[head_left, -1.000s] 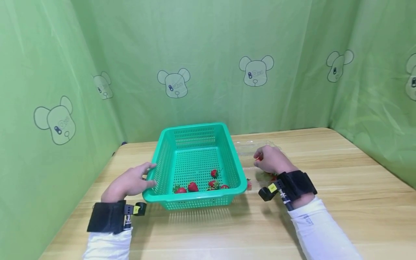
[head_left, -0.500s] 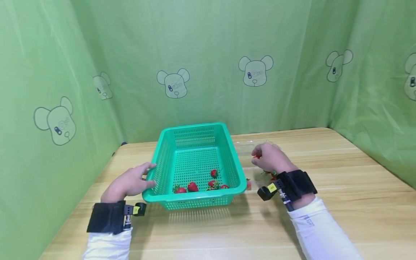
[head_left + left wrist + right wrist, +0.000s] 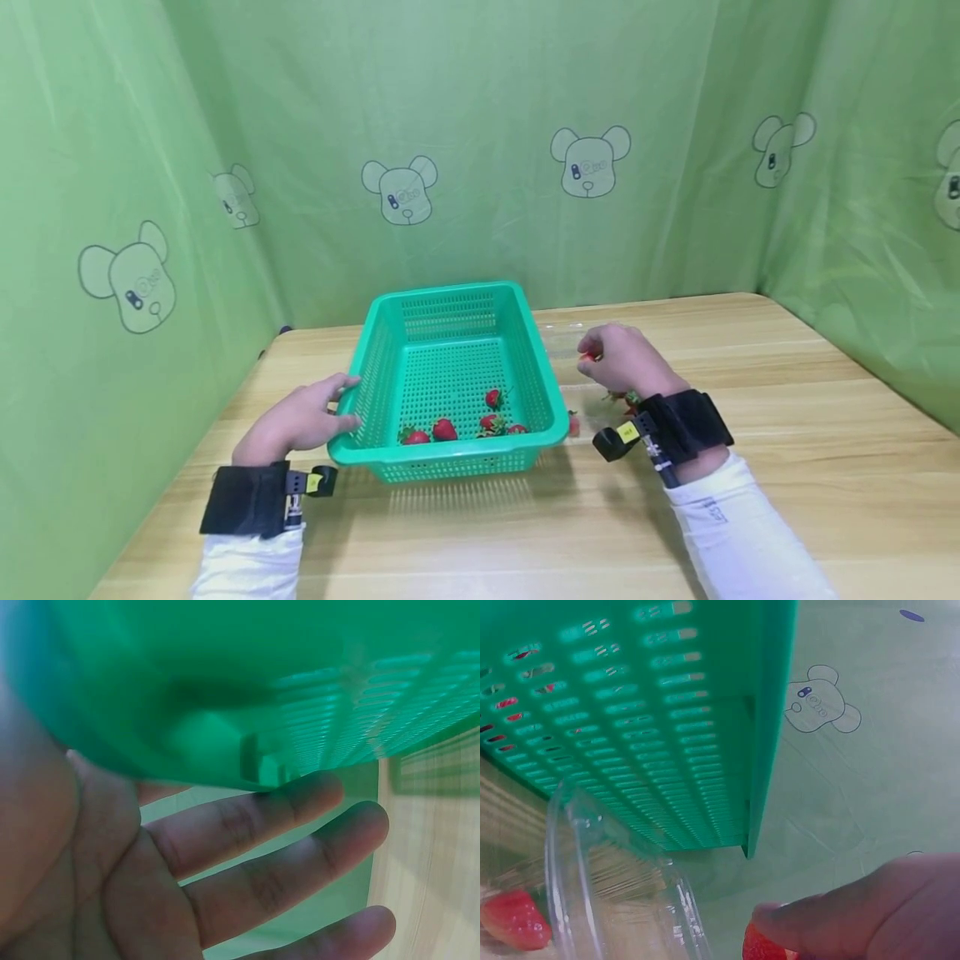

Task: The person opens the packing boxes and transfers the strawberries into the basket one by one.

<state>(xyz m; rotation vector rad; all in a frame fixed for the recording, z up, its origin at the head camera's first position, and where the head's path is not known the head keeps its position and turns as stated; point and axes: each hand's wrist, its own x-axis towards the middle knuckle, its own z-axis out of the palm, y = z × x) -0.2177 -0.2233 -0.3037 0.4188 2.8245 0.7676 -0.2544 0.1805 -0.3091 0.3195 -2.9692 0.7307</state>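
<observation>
A green perforated plastic basket (image 3: 450, 456) stands on the table, with several strawberries (image 3: 444, 430) near its front side. My left hand (image 3: 303, 417) holds its left rim; the thumb lies over the rim while other fingers stretch along the outside in the left wrist view. Over a clear plastic container (image 3: 561, 335) right of the basket, my right hand (image 3: 624, 360) pinches a strawberry (image 3: 761, 945) between thumb and fingers. More strawberries lie at the container, one at its front left (image 3: 516, 921) and some (image 3: 630, 403) partly hidden under the right wrist.
The wooden table (image 3: 810, 467) extends to the right and in front of the basket. Green curtains (image 3: 480, 108) with bear-head prints enclose the back and both sides. Black camera straps (image 3: 686, 427) sit on both wrists.
My right hand has moved slightly up and left with the strawberry, uncovering more of the strawberries by the wrist. The left hand and basket have stayed in place.
</observation>
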